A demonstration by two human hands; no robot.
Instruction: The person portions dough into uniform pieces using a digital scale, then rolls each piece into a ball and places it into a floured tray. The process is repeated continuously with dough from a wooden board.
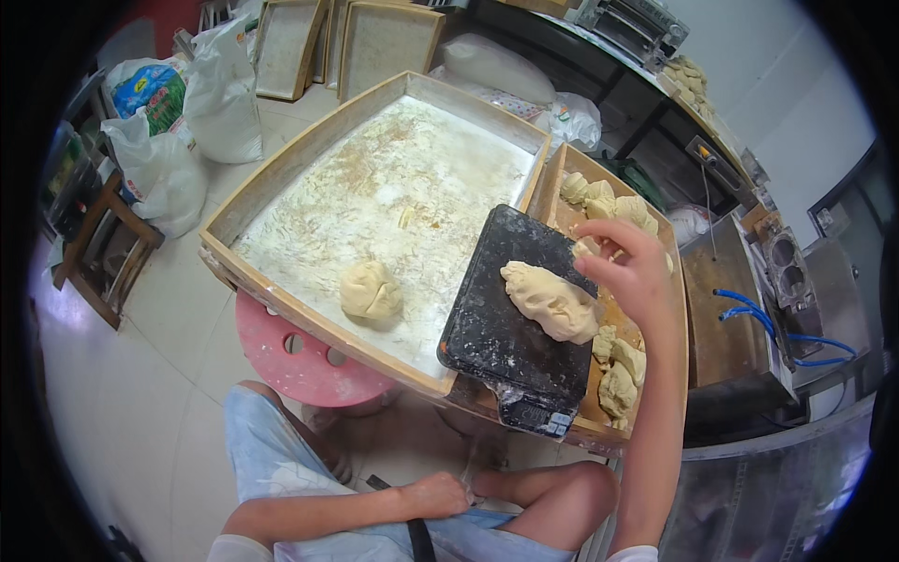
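Note:
A long lump of dough (551,302) lies on the black digital kitchen scale (520,295). Just right of it, my right hand (621,263) is raised over the scale's edge with a small piece of dough (586,247) between thumb and fingers. My left hand (435,495) rests low, near my lap, its fingers curled around the dark handle of a tool (421,539) whose far end is hidden. A round ball of dough (371,290) sits in the floured wooden tray (323,344). More dough pieces (618,386) lie in the wooden box (676,351) under the scale's right side.
A pink plastic stool (270,351) supports the tray's near left side. White sacks (221,98) and a wooden chair (105,260) stand left. Wooden trays (386,42) lean behind. At the right are a metal machine (786,270) and blue hoses (822,351).

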